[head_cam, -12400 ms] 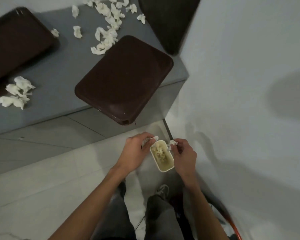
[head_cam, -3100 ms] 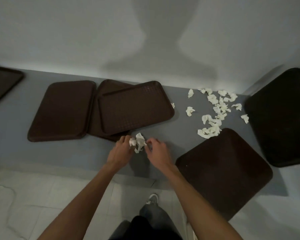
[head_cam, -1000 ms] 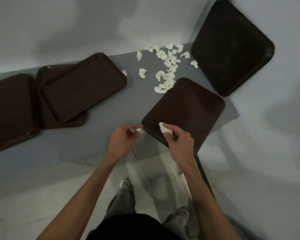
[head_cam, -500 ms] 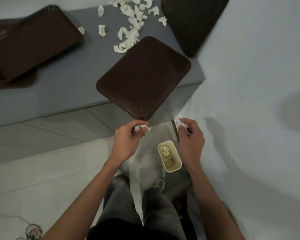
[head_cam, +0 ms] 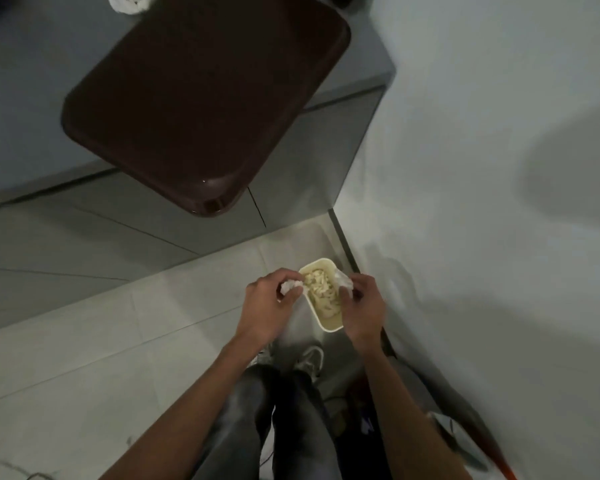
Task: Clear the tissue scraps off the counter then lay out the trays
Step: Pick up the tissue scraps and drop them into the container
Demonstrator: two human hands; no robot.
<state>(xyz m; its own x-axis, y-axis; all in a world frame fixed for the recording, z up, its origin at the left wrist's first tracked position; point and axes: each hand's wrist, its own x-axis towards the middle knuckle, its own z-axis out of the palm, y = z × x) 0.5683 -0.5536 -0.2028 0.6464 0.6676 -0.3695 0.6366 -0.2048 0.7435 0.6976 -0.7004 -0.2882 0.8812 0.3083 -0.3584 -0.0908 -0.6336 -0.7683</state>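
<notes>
Left hand (head_cam: 269,306) and right hand (head_cam: 364,308): fingers pinched tissue scraps (head_cam: 289,287). Both had since dropped to the bin (head_cam: 330,328) rim.

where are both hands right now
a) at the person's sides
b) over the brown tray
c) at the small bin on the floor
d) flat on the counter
c: the left hand and right hand each pinch a scrap at the rim of the bin on the floor.

Bare forearms (head_cam: 194,393) behind the fingers (head_cam: 278,276); beneath them, faded dark grey trousers (head_cam: 246,414) and pale grey-white sneakers (head_cam: 310,358) with darker trim.
</notes>
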